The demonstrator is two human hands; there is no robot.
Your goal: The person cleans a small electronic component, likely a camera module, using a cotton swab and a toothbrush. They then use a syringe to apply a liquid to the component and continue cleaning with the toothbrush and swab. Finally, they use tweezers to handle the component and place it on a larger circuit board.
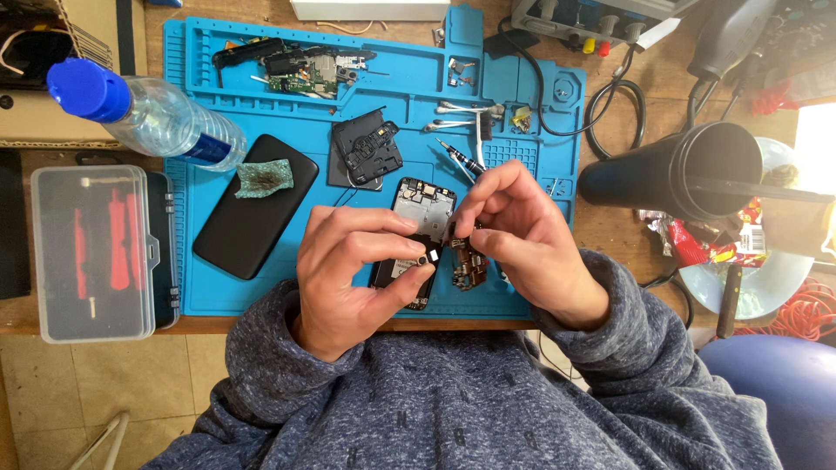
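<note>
Landmark: blue repair mat on the wooden surface.
Left hand: over the mat's near edge, fingers pinching a small black square part.
Right hand: just beside the left hand, fingers pressed together on a small circuit board.
Opened phone: lies on the mat, partly under both hands.
Black back cover: on the mat's left part, a green cloth scrap on it.
Clear tool case: off the mat's left edge.
Water bottle: across the mat's far left corner.
</note>
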